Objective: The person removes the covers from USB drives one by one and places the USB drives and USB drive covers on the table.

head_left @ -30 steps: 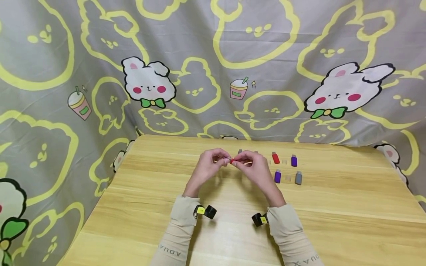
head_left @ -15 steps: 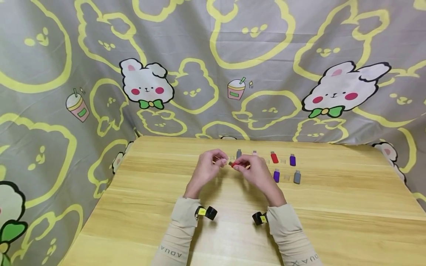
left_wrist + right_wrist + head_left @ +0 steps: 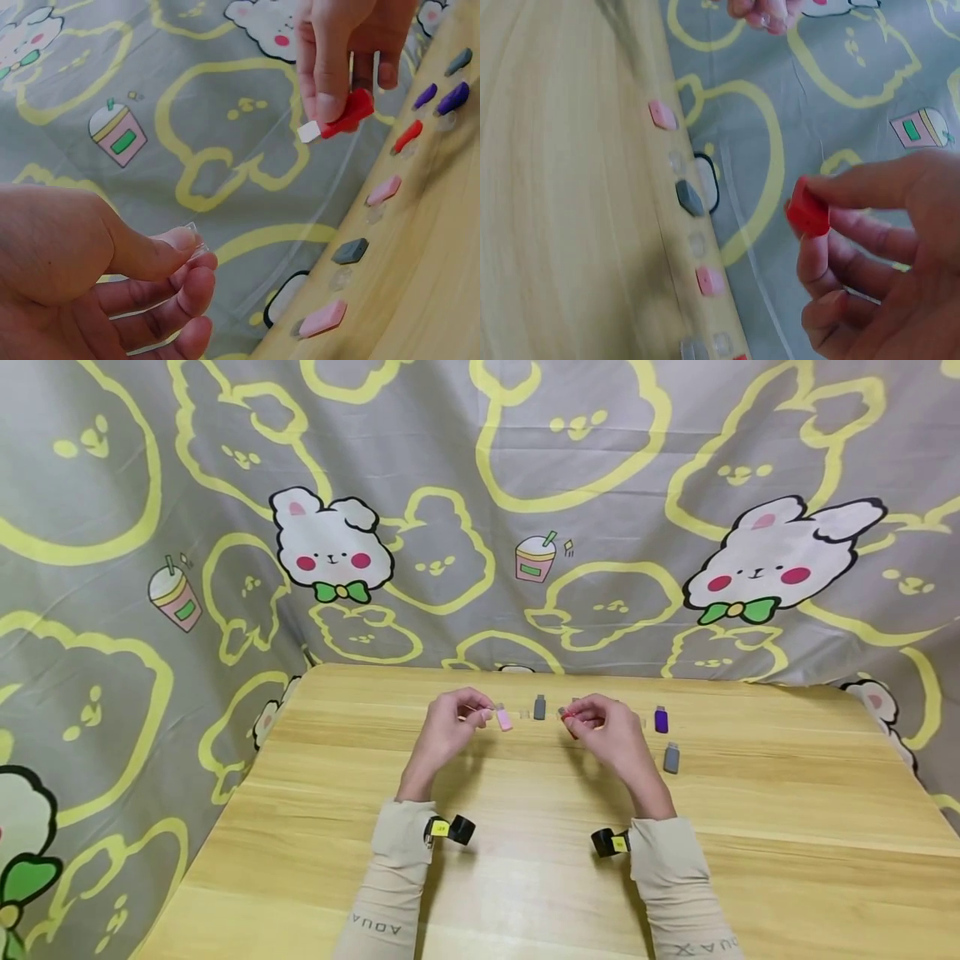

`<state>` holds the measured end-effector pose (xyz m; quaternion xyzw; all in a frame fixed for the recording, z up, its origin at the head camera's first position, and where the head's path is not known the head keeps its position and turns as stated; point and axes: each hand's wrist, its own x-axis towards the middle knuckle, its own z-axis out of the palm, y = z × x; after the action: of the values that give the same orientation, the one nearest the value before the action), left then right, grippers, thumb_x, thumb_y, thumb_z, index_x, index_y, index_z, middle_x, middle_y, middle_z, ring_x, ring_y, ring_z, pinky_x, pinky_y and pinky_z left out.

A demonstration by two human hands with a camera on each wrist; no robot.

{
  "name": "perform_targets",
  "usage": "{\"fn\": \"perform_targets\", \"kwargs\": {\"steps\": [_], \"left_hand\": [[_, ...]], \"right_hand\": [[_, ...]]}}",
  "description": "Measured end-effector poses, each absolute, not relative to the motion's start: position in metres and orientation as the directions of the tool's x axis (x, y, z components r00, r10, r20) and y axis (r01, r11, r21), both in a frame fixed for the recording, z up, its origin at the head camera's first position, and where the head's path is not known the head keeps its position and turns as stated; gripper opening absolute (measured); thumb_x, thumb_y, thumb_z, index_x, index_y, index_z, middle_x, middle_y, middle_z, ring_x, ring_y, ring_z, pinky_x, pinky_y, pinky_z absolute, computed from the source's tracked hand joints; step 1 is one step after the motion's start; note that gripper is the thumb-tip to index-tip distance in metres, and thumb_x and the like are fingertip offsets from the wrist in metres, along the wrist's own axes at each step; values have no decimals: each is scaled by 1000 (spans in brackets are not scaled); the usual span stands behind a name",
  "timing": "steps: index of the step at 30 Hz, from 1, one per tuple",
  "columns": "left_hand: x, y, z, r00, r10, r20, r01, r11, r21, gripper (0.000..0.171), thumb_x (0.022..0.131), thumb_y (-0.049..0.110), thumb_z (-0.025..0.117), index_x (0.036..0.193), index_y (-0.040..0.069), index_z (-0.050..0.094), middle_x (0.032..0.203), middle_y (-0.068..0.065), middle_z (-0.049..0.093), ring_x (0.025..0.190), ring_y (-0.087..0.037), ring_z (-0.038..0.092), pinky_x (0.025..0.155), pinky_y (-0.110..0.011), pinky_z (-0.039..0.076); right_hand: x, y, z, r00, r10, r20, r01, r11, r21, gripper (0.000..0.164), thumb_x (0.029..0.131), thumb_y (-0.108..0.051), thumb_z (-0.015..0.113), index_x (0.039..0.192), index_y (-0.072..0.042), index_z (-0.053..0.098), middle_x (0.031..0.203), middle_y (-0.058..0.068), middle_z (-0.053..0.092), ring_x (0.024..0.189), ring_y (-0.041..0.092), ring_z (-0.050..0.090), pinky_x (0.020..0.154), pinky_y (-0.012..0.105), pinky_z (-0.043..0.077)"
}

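My left hand (image 3: 447,732) pinches a small clear plastic cap (image 3: 198,244) between thumb and index finger, its other fingers loosely bent. Apart from it, my right hand (image 3: 613,739) grips a red USB flash drive (image 3: 808,208) between thumb and fingers, its metal plug bare and pointing towards the left hand. Both hands are raised over the table. Behind them stretches a row of flash drives: pink (image 3: 504,718), grey (image 3: 540,707), another pink (image 3: 383,190), red (image 3: 408,136) and purple (image 3: 661,719). In the head view my right hand hides part of that row.
Loose clear caps (image 3: 340,280) lie between the drives in the row. A second grey flash drive (image 3: 671,758) sits nearer, with another purple one (image 3: 425,96) close by. The wooden table (image 3: 525,877) ends at a patterned curtain (image 3: 442,627).
My hands have drawn apart, the left going left with the clear cap, the right going right with the red flash drive. Cap and drive were together one second ago. A pink drive came into sight.
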<state>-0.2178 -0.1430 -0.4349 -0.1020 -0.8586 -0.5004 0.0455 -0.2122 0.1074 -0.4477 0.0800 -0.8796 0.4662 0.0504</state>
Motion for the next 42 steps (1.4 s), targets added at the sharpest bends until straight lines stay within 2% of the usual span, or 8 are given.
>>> {"fn": "perform_targets", "kwargs": {"steps": [4, 11, 17, 19, 24, 30, 42], "left_hand": [[-217, -140, -436, -975, 131, 181, 222, 482, 848, 7, 89, -2, 68, 95, -3, 72, 85, -11, 70, 75, -33, 67, 55, -24, 45], [-215, -131, -439, -972, 189, 138, 218, 515, 829, 8, 90, 0, 67, 97, -2, 71, 87, -11, 71, 76, -25, 66, 60, -28, 50], [-214, -123, -442, -960, 242, 145, 254, 517, 817, 6, 91, 2, 67, 95, -1, 71, 85, -13, 70, 76, -30, 66, 61, -30, 49], [-214, -121, -443, -957, 251, 144, 260, 527, 810, 5, 91, 2, 67, 94, -1, 71, 83, -11, 69, 75, -27, 65, 61, -29, 50], [-213, -118, -443, -956, 266, 123, 256, 551, 794, 6, 92, 4, 66, 94, 1, 71, 82, -6, 68, 74, -20, 63, 61, -27, 50], [-211, -116, -442, -958, 265, 113, 250, 571, 782, 6, 92, 5, 67, 93, 2, 72, 82, -5, 68, 74, -19, 63, 62, -27, 50], [-211, -112, -445, -959, 270, 81, 230, 585, 778, 8, 92, 6, 67, 96, 2, 72, 84, -3, 68, 78, -16, 62, 68, -29, 53]], "right_hand": [[-214, 116, -454, -990, -15, 142, -121, 622, -773, 22, 88, -13, 71, 107, -1, 71, 88, 15, 73, 77, 26, 67, 66, 38, 53], [-213, 118, -465, -994, 14, 105, -58, 754, -654, 12, 85, -13, 72, 89, -2, 72, 77, 11, 70, 63, 23, 62, 54, 35, 49], [-211, 111, -470, -995, 37, 89, -21, 819, -573, 10, 85, -13, 72, 81, -4, 69, 71, 10, 67, 55, 23, 56, 48, 35, 46], [-211, 109, -471, -994, 42, 99, -20, 835, -551, 11, 85, -13, 73, 79, -5, 68, 70, 9, 66, 55, 24, 56, 48, 36, 45], [-210, 106, -473, -993, 37, 116, -30, 851, -525, 12, 84, -13, 73, 77, -5, 68, 70, 8, 66, 55, 24, 56, 48, 38, 46], [-209, 104, -472, -991, 19, 131, -50, 860, -508, 15, 84, -12, 73, 73, -6, 66, 66, 6, 63, 53, 24, 54, 48, 38, 46], [-209, 104, -473, -992, 34, 120, -29, 869, -493, 31, 85, -15, 71, 59, -8, 57, 50, 1, 49, 44, 20, 46, 40, 30, 34]]}}
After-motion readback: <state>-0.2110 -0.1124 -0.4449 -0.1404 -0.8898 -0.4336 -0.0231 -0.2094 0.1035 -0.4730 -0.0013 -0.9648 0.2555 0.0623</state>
